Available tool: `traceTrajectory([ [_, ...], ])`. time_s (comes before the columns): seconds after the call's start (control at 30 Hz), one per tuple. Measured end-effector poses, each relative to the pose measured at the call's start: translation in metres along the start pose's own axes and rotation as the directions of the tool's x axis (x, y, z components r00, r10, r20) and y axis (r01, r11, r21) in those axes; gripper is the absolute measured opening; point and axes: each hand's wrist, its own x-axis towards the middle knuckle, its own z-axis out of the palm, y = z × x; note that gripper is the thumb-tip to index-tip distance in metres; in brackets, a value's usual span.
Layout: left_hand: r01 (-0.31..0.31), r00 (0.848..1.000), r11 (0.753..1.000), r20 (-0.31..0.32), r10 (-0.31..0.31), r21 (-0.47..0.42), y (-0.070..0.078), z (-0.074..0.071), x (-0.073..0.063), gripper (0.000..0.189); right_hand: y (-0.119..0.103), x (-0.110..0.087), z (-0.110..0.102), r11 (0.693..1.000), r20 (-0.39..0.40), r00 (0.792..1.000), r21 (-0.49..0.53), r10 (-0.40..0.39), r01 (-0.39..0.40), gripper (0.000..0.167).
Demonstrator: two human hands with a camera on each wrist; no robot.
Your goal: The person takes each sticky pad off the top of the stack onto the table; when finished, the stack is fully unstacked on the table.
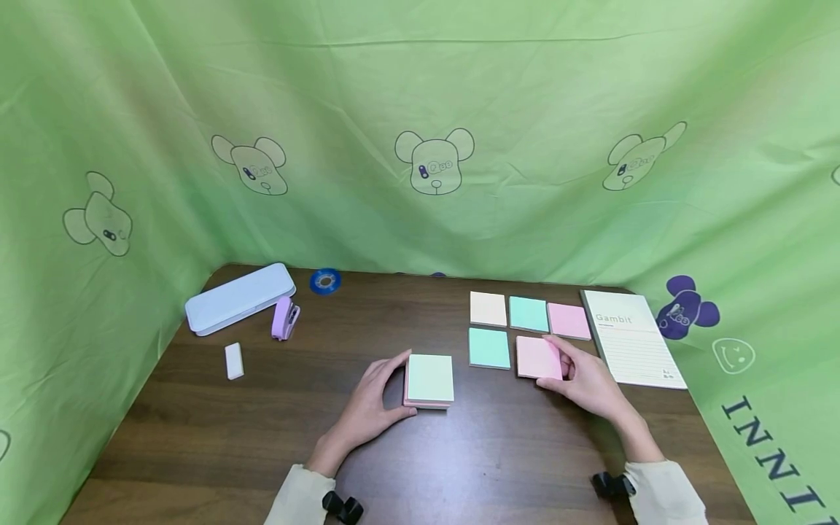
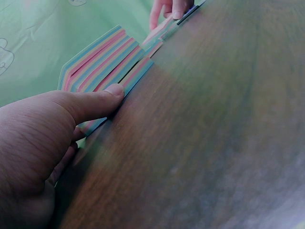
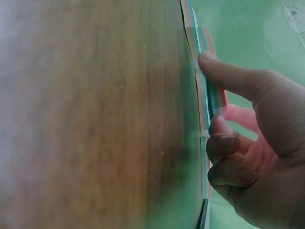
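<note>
On the left wrist view's side, a tall stack of sticky note pads [image 2: 107, 62] shows striped edges in blue, yellow and pink. From above, the stack [image 1: 429, 379] has a pale green top. My left hand [image 1: 369, 405] holds it at its left side, thumb at the near corner and fingers toward the far one. To the right, my right hand [image 1: 588, 379] pinches a pink sticky note pad [image 1: 538, 357] by its right edge. That pad sits beside a mint pad [image 1: 488, 348] and in front of a row of cream [image 1: 488, 308], mint [image 1: 528, 313] and pink-lilac pads [image 1: 569, 321].
A white notepad [image 1: 633, 339] lies at the right table edge. Toward the back left are a pale blue case [image 1: 240, 297], a purple stapler [image 1: 285, 319], a white eraser [image 1: 233, 361] and a blue tape roll [image 1: 325, 281]. Green cloth [image 1: 433, 87] hangs around the table.
</note>
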Motion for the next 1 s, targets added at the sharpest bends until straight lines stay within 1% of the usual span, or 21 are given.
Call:
traceTrajectory([
  [0.13,-0.003,1.000,1.000,-0.002,0.003,-0.004,-0.0002,0.0001,-0.0003,0.104,0.0017,0.0045,0.0032,1.000,0.036,0.999,-0.023,-0.004,0.005,0.083],
  [0.2,-0.011,1.000,1.000,-0.005,0.011,-0.002,-0.0007,0.0004,-0.0003,0.104,0.0011,0.0060,0.0039,0.999,0.046,0.999,-0.031,0.009,-0.007,0.084],
  [0.33,-0.027,1.000,1.000,-0.010,0.027,0.009,-0.0023,0.0019,0.0003,0.104,-0.0012,0.0070,0.0042,0.998,0.040,0.998,-0.047,0.043,-0.042,0.085],
  [0.47,-0.028,1.000,1.000,-0.012,0.028,0.001,-0.0018,0.0018,0.0006,0.104,-0.0006,0.0075,0.0050,0.996,0.032,0.998,-0.064,0.058,-0.056,0.080],
  [0.7,-0.012,1.000,1.000,-0.005,0.012,-0.007,0.0005,-0.0003,0.0003,0.104,0.0020,0.0095,0.0065,0.997,0.031,0.998,-0.056,0.061,-0.059,0.077],
  [1.0,-0.004,1.000,1.000,0.001,0.005,-0.004,-0.0009,-0.0003,-0.0001,0.104,0.0014,0.0100,0.0068,0.999,0.037,0.999,-0.042,0.032,-0.030,0.075],
])
